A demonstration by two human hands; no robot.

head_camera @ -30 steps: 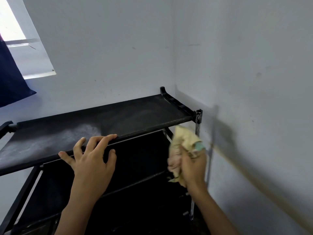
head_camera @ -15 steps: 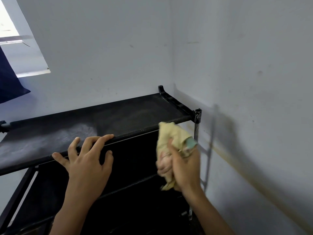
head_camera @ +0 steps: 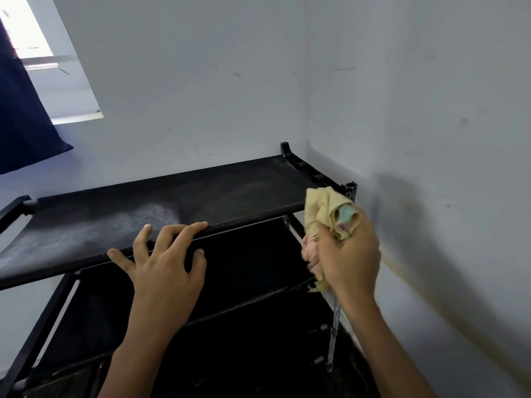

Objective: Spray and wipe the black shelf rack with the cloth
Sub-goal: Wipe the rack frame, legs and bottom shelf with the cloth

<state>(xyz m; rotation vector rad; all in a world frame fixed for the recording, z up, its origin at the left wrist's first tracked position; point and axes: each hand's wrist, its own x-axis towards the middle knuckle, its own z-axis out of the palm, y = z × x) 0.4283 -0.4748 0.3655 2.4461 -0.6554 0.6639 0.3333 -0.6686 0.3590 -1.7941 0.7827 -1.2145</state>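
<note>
Rack (head_camera: 178,202) (dusty top) stands cornered by walls (head_camera: 416,110), curtain (head_camera: 23,124).

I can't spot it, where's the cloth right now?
In the head view the cloth is bunched in the right hand, at the front right corner of the rack's top shelf.
</note>
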